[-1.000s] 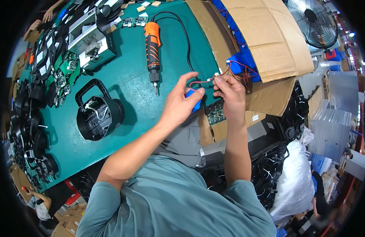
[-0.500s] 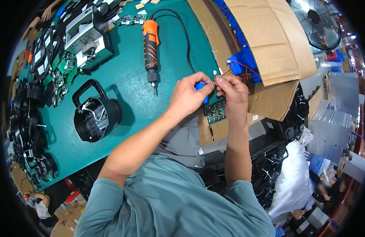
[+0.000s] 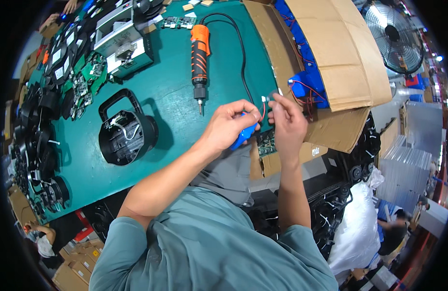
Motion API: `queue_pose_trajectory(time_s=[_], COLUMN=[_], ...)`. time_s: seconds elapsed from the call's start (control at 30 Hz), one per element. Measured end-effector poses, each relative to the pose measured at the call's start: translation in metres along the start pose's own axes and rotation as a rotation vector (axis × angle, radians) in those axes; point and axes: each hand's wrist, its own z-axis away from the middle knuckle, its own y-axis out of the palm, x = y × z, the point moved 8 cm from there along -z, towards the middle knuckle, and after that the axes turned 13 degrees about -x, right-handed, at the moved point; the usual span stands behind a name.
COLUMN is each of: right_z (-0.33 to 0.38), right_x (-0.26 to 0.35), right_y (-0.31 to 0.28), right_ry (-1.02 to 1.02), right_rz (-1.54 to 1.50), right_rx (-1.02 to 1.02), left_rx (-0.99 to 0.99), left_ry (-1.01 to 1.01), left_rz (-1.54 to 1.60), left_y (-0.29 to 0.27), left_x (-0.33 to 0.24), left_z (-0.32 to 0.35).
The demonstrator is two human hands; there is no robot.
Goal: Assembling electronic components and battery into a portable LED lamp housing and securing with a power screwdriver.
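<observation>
My left hand (image 3: 226, 125) grasps a blue pack (image 3: 244, 136) between thumb and fingers, its lower end jutting out under my hand. From this grip a red lead (image 3: 264, 110) rises to a white connector (image 3: 264, 99), just beside my right hand (image 3: 288, 123); its fingertips are blurred, so I cannot tell whether they pinch anything. Beyond them is a cardboard box (image 3: 345, 53); left of my grip, a black housing (image 3: 149, 133) with a handle.

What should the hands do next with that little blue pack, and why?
Perhaps the right hand should gently pinch the white connector, since it sticks up on the red wire close to that hand, while the left hand holds the blue battery pack.
</observation>
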Motion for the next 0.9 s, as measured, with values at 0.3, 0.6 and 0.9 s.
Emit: queue_pose_trajectory(time_s=[0.3, 0.6, 0.9], right_z=[0.066, 0.101, 0.125], right_x=[0.101, 0.139, 0.152], right_y=[0.027, 0.056, 0.086], right_ry=[-0.939, -0.808, -0.704], right_rz=[0.144, -0.035, -0.021], right_rx=[0.056, 0.289, 0.379], left_rx=[0.168, 0.08, -0.052], left_ry=[-0.24, -0.084, 0.268], left_rz=[0.232, 0.265, 0.232], left_y=[-0.034, -0.076, -0.11], left_x=[-0.004, -0.011, -0.031], left_z=[0.074, 0.111, 0.139])
